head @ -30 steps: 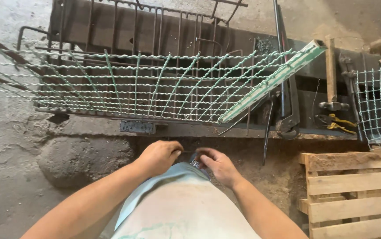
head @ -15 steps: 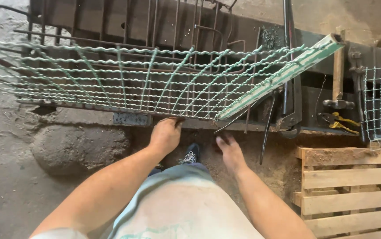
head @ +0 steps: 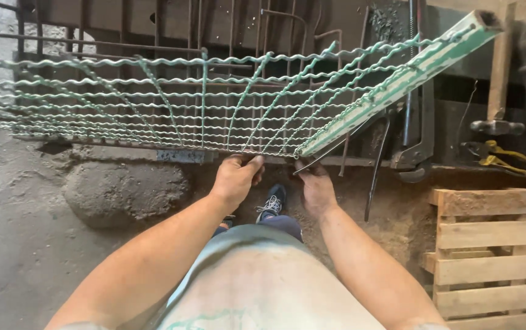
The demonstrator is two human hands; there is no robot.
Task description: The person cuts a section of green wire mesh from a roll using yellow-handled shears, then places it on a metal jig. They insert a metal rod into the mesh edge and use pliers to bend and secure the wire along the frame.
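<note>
Both hands gripped the near edge of a green wire mesh panel.

The wire mesh panel (head: 202, 104) lay across a dark metal bench, its pale green frame bar (head: 397, 79) running far right. The left hand (head: 235, 177) was curled around the near edge wire, fingers closed on it. The right hand (head: 316, 186) pinched a thin metal rod (head: 330, 150) just beside the panel's near corner. A wooden pallet (head: 495, 244) stood near right.

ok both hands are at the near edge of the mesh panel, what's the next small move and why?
Probably bring the right hand onto the mesh panel for a firm grip beside the left hand. The left already grips the near edge wire, while the right sits at the corner where the green frame bar ends, touching a thin rod; its hold on the panel itself is unclear.
</note>
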